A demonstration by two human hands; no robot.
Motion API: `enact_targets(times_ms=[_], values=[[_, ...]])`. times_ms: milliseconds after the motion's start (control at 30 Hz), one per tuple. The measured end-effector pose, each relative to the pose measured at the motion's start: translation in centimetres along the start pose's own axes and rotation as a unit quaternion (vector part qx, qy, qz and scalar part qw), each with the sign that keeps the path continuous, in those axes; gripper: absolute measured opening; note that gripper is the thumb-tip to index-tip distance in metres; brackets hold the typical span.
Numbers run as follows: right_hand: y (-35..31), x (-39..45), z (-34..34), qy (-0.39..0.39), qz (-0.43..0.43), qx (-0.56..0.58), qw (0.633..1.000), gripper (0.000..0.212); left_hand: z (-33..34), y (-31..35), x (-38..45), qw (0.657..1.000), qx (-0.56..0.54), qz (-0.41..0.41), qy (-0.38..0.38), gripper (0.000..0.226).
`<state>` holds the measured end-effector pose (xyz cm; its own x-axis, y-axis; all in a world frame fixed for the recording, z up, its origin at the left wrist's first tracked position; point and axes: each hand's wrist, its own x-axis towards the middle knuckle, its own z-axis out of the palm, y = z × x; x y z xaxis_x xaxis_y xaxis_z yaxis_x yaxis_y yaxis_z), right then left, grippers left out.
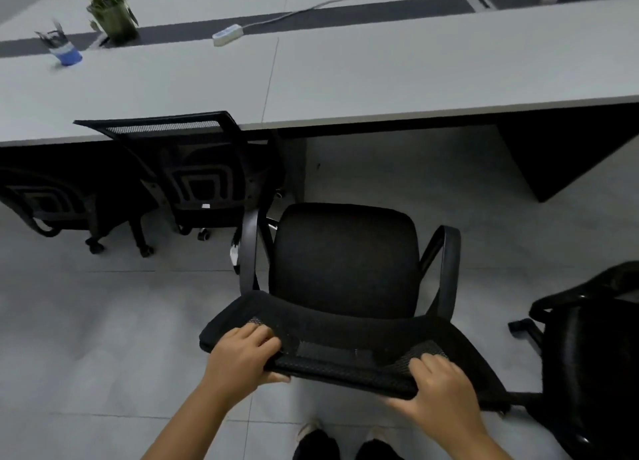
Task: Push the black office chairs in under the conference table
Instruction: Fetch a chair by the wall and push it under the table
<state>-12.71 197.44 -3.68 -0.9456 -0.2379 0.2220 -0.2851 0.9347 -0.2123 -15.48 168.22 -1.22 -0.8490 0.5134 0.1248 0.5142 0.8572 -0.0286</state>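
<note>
A black mesh office chair (345, 262) stands on the floor in front of me, its seat facing the grey conference table (380, 75) and a short way out from the table's edge. My left hand (242, 352) grips the left end of the chair's backrest top, fingers over it and thumb under. My right hand (439, 387) grips the right end the same way. A second black chair (193, 169) sits at the left, its seat tucked under the table. A third chair (45, 200) shows at the far left edge.
Another black chair (594, 349) stands out on the floor at the right, close to the one I hold. On the table are a potted plant (112, 15), a blue cup (67, 53) and a white power strip (226, 35) with its cable. A dark table panel (567, 155) stands at the right.
</note>
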Motion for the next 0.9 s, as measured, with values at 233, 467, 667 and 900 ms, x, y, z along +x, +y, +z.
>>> enact_targets(times_ms=[233,467,667,900], values=[[-2.0,1.0,1.0,0.070,0.032,-0.036,0.996,0.050,0.6,-3.9,2.9,0.998,-0.017,0.063,0.021,0.052],[-1.1,4.1,0.5,0.079,0.030,-0.099,0.991,0.048,1.1,-5.4,7.6,0.994,-0.025,0.087,0.053,0.050],[3.1,8.3,0.4,0.115,0.013,-0.085,0.990,0.075,2.5,-5.3,13.2,0.993,-0.040,0.081,0.073,0.046],[10.4,15.6,0.3,0.114,-0.026,-0.094,0.989,0.062,4.4,-4.8,21.4,0.992,-0.022,0.029,0.117,0.046]])
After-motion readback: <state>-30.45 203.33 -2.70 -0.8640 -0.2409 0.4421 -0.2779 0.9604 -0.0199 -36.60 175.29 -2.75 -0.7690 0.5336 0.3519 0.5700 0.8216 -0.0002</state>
